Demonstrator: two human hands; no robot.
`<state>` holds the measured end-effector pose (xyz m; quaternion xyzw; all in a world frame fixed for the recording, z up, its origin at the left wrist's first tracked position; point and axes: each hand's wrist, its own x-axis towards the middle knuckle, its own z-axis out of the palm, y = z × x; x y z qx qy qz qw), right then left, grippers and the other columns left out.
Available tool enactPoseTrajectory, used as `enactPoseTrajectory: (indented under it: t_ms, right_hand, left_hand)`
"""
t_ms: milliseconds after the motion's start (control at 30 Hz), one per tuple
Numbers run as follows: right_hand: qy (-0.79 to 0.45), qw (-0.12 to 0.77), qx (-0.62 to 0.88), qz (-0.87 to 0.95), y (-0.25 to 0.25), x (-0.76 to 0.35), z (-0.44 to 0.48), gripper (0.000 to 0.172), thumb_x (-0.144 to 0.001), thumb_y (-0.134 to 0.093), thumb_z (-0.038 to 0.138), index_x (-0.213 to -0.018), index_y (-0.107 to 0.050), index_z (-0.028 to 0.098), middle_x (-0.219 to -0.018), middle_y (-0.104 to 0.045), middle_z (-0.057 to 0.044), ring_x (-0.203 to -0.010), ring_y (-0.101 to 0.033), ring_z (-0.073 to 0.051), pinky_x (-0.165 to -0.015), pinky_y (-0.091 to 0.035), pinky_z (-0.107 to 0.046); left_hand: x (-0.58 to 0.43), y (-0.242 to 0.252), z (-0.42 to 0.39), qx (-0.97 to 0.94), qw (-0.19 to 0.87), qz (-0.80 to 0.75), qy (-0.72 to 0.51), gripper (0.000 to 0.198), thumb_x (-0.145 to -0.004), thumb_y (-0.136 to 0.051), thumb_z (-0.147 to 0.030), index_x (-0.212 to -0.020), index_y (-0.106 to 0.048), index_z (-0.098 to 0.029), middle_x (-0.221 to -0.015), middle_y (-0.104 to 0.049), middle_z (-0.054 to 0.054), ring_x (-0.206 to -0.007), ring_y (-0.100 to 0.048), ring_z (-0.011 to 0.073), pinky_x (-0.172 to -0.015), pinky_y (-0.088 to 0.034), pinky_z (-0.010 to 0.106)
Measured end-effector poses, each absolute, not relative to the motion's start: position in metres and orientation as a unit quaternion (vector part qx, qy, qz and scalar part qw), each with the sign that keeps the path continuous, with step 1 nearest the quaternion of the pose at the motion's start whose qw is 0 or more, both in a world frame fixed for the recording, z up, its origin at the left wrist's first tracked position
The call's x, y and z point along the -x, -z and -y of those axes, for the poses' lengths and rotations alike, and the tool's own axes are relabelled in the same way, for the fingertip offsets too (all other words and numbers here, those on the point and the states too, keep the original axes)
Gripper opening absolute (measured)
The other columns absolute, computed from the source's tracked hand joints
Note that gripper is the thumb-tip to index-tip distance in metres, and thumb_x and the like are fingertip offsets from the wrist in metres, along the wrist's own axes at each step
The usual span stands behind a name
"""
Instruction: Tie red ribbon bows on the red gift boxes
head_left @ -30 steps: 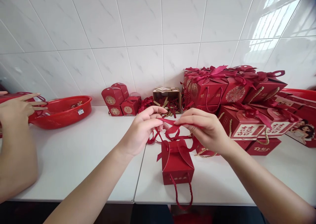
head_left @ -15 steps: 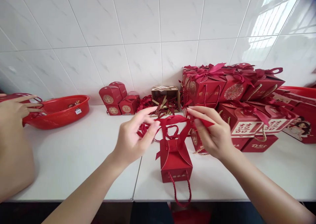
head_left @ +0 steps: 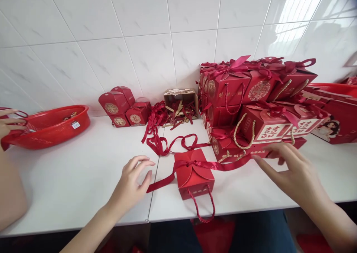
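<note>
Head view: tie on the red box [head_left: 195,176] has moved on. Half a second ago both hands were up over the box, ribbon [head_left: 228,166] raised between them. Now the ribbon lies across the box top, knotted or crossed at the middle, tails out to both sides, and the hands are spread well apart and lower.

Left hand [head_left: 129,182]: thumb and fingers apart, a wide gap; the left tail ends right by the thumb, no pinch visible. Right hand [head_left: 295,169]: fingers reach to the right tail, which ends at the thumb tip; can't tell if it's pinched or just let go. Right tail is off the table, left one slopes down.

Box stands upright on the white table [head_left: 92,186], near the front edge, just right of the seam, cord handle [head_left: 206,220] hanging forward. It's in front of the stacked boxes [head_left: 230,93]; loose ribbon loops [head_left: 156,149] lie behind it, now in plain sight.

Whole scene sits further left and higher in frame, so the camera has turned. Co-worker's hand [head_left: 9,124], by the red basin [head_left: 52,132], is now mostly cut off.
</note>
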<state>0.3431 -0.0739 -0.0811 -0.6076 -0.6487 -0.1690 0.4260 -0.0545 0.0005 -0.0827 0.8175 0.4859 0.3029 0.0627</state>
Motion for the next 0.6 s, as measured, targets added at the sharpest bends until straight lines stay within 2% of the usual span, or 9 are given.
enactPoseTrajectory:
  t_ms: [67,133,200,300,367,433,533,600]
  right_hand:
    - [0.149,0.470,0.560,0.666,0.067,-0.323,0.070,0.017,-0.084,-0.065,0.035,-0.094,-0.060,0.021,-0.081,-0.061,-0.004,-0.069,-0.059,-0.018,-0.061,-0.049,-0.029]
    - [0.060,0.469,0.488,0.734,0.056,-0.301,0.065,0.016,-0.086,-0.062,0.030,-0.100,-0.062,0.022,-0.092,-0.065,-0.007,-0.082,-0.064,-0.020,-0.072,-0.053,-0.031]
    - [-0.032,0.430,0.433,0.791,0.050,-0.279,0.056,0.032,-0.087,-0.062,0.031,-0.117,-0.059,0.022,-0.112,-0.064,-0.011,-0.103,-0.063,-0.023,-0.085,-0.054,-0.034]
    - [-0.101,0.363,0.388,0.841,0.049,-0.255,0.040,0.056,-0.083,-0.066,0.036,-0.134,-0.050,0.020,-0.134,-0.054,-0.016,-0.124,-0.052,-0.029,-0.101,-0.048,-0.044]
    - [-0.130,0.325,0.373,0.859,0.049,-0.247,0.030,0.057,-0.081,-0.068,0.034,-0.133,-0.051,0.020,-0.135,-0.053,-0.016,-0.127,-0.049,-0.030,-0.103,-0.045,-0.047]
    - [-0.158,0.308,0.372,0.861,0.048,-0.244,0.025,0.051,-0.081,-0.067,0.030,-0.130,-0.054,0.019,-0.129,-0.057,-0.014,-0.122,-0.053,-0.028,-0.101,-0.047,-0.044]
    - [-0.184,0.319,0.388,0.845,0.049,-0.244,0.027,0.048,-0.082,-0.066,0.030,-0.128,-0.054,0.021,-0.126,-0.057,-0.013,-0.114,-0.058,-0.025,-0.097,-0.051,-0.040]
    - [-0.175,0.342,0.414,0.825,0.054,-0.245,0.034,0.051,-0.085,-0.064,0.035,-0.132,-0.049,0.023,-0.134,-0.050,-0.014,-0.121,-0.054,-0.027,-0.099,-0.050,-0.042]
  left_hand:
    - [0.031,0.071,0.003,-0.785,0.161,-0.488,-0.347,0.015,-0.088,-0.052,-0.030,-0.101,-0.057,-0.025,-0.110,-0.059,0.008,-0.109,-0.056,0.0258,-0.098,-0.043,0.044]
    - [0.009,0.060,0.007,-0.747,0.275,-0.485,-0.363,0.021,-0.089,-0.052,-0.037,-0.106,-0.054,-0.025,-0.114,-0.058,0.007,-0.111,-0.057,0.0248,-0.098,-0.045,0.043]
    - [-0.010,0.054,0.010,-0.723,0.351,-0.476,-0.358,0.026,-0.089,-0.053,-0.040,-0.110,-0.052,-0.025,-0.120,-0.057,0.007,-0.113,-0.056,0.0248,-0.097,-0.046,0.043]
    - [-0.027,0.055,0.012,-0.737,0.355,-0.456,-0.350,0.030,-0.086,-0.058,-0.034,-0.113,-0.049,-0.026,-0.124,-0.053,0.007,-0.117,-0.053,0.0244,-0.100,-0.045,0.044]
    - [-0.030,0.057,0.013,-0.751,0.342,-0.447,-0.345,0.032,-0.084,-0.060,-0.030,-0.114,-0.048,-0.025,-0.124,-0.052,0.007,-0.117,-0.052,0.0240,-0.101,-0.043,0.044]
    - [-0.031,0.059,0.014,-0.750,0.355,-0.447,-0.334,0.034,-0.084,-0.060,-0.028,-0.115,-0.047,-0.025,-0.125,-0.051,0.008,-0.118,-0.052,0.0239,-0.101,-0.043,0.043]
    - [-0.031,0.061,0.016,-0.730,0.389,-0.452,-0.333,0.037,-0.084,-0.061,-0.029,-0.117,-0.045,-0.026,-0.129,-0.049,0.008,-0.121,-0.050,0.0243,-0.099,-0.045,0.041]
    - [-0.032,0.064,0.016,-0.706,0.412,-0.464,-0.342,0.043,-0.083,-0.062,-0.031,-0.121,-0.042,-0.027,-0.133,-0.046,0.009,-0.123,-0.048,0.0246,-0.095,-0.047,0.039]
